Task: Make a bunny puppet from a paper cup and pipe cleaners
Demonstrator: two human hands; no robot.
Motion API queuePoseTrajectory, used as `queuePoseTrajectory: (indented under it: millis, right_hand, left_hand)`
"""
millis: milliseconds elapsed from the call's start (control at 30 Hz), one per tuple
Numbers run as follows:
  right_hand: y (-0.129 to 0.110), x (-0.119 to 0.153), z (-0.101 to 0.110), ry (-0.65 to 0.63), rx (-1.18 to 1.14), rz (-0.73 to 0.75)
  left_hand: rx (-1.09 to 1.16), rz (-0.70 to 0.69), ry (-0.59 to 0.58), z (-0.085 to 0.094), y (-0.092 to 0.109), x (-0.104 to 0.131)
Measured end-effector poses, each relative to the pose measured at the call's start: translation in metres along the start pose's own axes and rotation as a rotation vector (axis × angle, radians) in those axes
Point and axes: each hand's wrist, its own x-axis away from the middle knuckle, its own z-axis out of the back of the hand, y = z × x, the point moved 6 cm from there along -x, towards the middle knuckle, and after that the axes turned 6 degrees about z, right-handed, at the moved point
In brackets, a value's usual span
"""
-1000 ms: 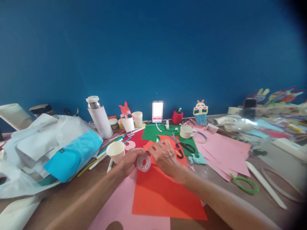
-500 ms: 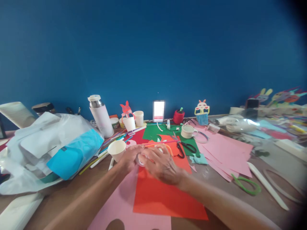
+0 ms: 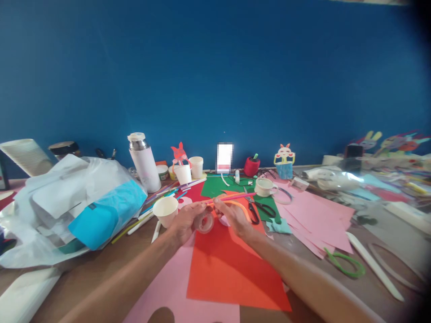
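The pink stick (image 3: 237,196) lies across the fingertips of both hands, above the worktop (image 3: 111,273), short of its far edge; its long axis goes rightward and slightly away. The left hand (image 3: 186,220) is closed on the tape roll (image 3: 204,223). The right hand (image 3: 235,219), nearly closed, pinches near the stick's left end.

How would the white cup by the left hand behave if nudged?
The white cup would probably tip easily, since its sides narrow toward the base. It looks empty and thin-walled, so it's likely light and easily dented.
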Motion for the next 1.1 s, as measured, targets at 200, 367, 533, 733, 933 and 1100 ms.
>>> queuePoseTrajectory:
  millis: [200, 367, 533, 733, 933, 1100]
  right_hand:
    - [0.003, -0.001, -0.002, 0.037, -0.033, 0.001]
    - [0.014, 0.0, 0.001, 0.053, -0.061, -0.105]
    - [0.03, 0.003, 0.002, 0.059, -0.103, -0.186]
    - [0.045, 0.005, -0.004, 0.103, -0.24, -0.233]
    - [0.037, 0.007, -0.006, 0.135, -0.26, -0.227]
    - [0.035, 0.008, -0.008, 0.122, -0.334, -0.271]
  left_hand:
    - [-0.091, -0.022, -0.03, -0.007, -0.003, 0.0]
    - [-0.092, -0.026, -0.035, -0.011, 0.002, 0.003]
    - [-0.13, -0.019, 0.045, -0.007, 0.001, 0.003]
    - [-0.188, -0.093, 0.057, -0.011, -0.002, 0.004]
    - [-0.229, -0.095, 0.106, -0.014, -0.001, 0.007]
    - [-0.36, -0.2, 0.146, -0.015, 0.009, 0.01]
